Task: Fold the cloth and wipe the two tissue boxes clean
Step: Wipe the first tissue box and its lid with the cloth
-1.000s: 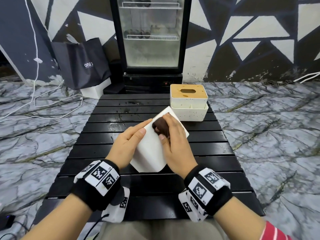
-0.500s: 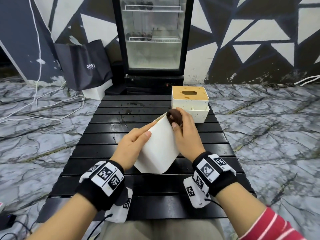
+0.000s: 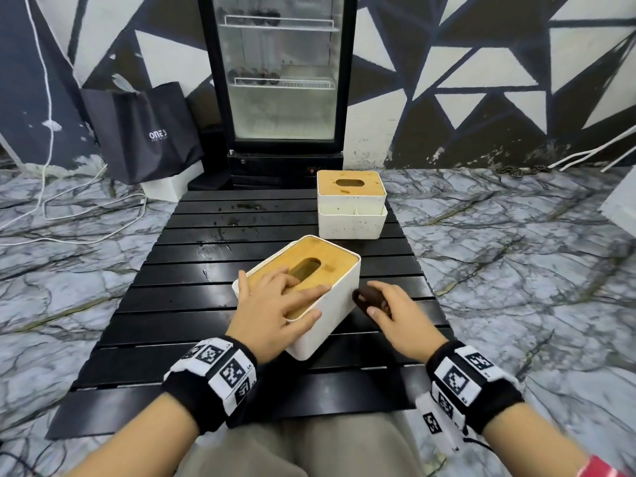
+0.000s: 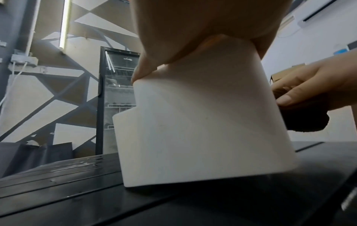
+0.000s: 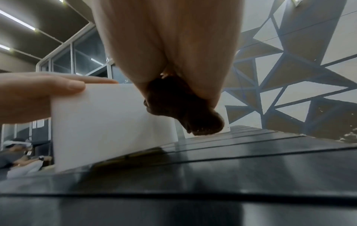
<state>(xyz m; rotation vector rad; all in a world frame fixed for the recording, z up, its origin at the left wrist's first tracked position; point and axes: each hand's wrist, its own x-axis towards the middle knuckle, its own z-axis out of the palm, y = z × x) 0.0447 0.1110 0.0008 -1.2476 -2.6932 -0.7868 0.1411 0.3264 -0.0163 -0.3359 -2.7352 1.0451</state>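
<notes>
Fingers (image 3: 309,290) of the left hand (image 3: 275,311) spread flat on the near tissue box (image 3: 330,304); right hand (image 3: 395,315) clamps the folded cloth (image 3: 368,299).
Press the lid firmly so the box stays put on the worktop (image 3: 192,294), then drag the cloth along its right wall; the far tissue box (image 3: 351,215) waits behind.

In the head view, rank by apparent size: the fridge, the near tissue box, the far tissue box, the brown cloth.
1. fridge
2. near tissue box, enlarged by closeness to the camera
3. far tissue box, so true order against the near one is unsure
4. brown cloth, partly hidden in the right hand
</notes>
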